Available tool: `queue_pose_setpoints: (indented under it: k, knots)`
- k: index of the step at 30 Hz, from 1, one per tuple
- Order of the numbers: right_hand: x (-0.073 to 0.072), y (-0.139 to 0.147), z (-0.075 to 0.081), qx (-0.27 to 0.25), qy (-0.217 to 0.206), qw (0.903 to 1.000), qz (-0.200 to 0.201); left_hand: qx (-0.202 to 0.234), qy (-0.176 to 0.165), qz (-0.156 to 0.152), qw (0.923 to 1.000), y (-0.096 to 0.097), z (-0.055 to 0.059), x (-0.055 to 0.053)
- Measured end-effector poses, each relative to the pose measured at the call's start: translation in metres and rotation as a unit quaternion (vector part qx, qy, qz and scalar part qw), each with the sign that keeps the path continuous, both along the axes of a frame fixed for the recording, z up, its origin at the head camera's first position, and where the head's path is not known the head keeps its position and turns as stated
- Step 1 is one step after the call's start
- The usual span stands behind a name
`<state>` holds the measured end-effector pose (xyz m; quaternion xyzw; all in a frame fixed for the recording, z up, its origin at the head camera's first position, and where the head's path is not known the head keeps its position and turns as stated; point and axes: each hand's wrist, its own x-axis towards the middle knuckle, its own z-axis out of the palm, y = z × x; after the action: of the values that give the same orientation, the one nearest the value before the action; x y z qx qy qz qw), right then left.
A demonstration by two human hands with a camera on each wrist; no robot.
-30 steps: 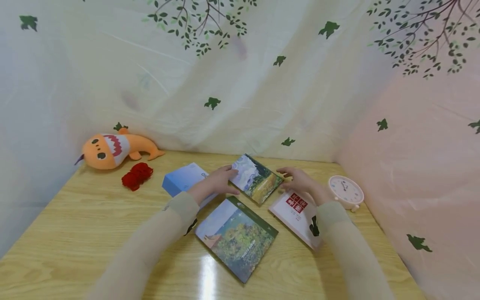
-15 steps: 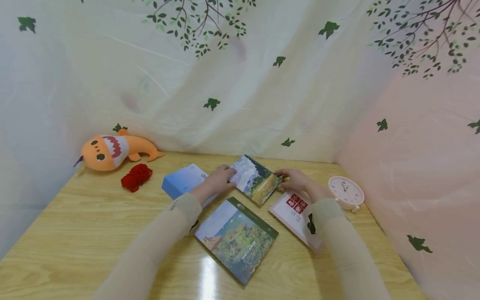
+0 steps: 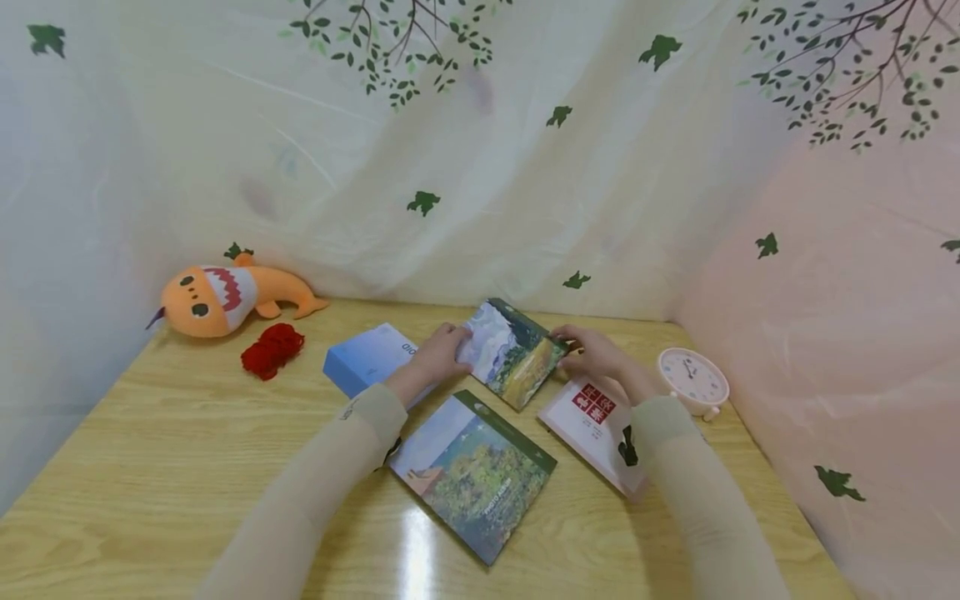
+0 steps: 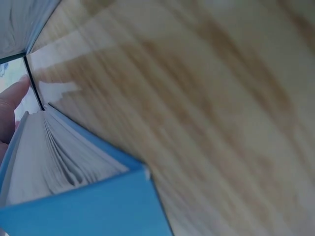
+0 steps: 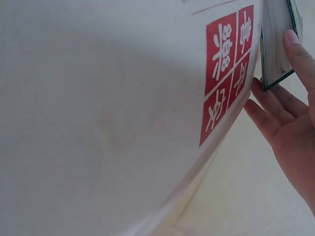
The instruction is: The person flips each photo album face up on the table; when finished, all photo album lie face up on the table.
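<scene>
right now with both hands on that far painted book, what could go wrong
The right hand has the far painted book only near its corner, so it might slip or twist if lifted.

The left hand reaches over the blue book; the wrist could nudge it.

The right forearm passes above the white book, so a sleeve might drag it.

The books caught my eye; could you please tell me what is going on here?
Someone is handling the far painted-cover book: the right grip pinches its right corner, while the left grip touches its left side. Nearer lies another painted-cover book, with the blue book to its left and the white book to its right.
</scene>
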<state>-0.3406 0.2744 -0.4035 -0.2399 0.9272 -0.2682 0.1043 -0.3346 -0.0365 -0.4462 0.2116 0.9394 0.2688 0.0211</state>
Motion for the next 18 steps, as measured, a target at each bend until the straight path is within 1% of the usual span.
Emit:
queue_pose_setpoints:
  k: [6,9,14,18]
  knots:
    - [0.0,-0.001,0.004,-0.009,0.029,0.9994,0.019,0.005,-0.001,0.014,0.9999,0.001,0.0,-0.001]
    - [-0.001,-0.002,0.007,-0.013,0.044,0.9988,0.016,0.016,-0.006,0.02,0.9997,0.001,0.002,-0.002]
    - [0.0,-0.003,0.014,-0.027,0.061,0.9977,0.008,0.043,-0.003,0.027,0.9987,0.0,0.003,-0.006]
    - [0.003,-0.005,0.02,-0.041,0.068,0.9968,0.001,0.048,0.003,0.037,0.9982,0.0,0.005,-0.009]
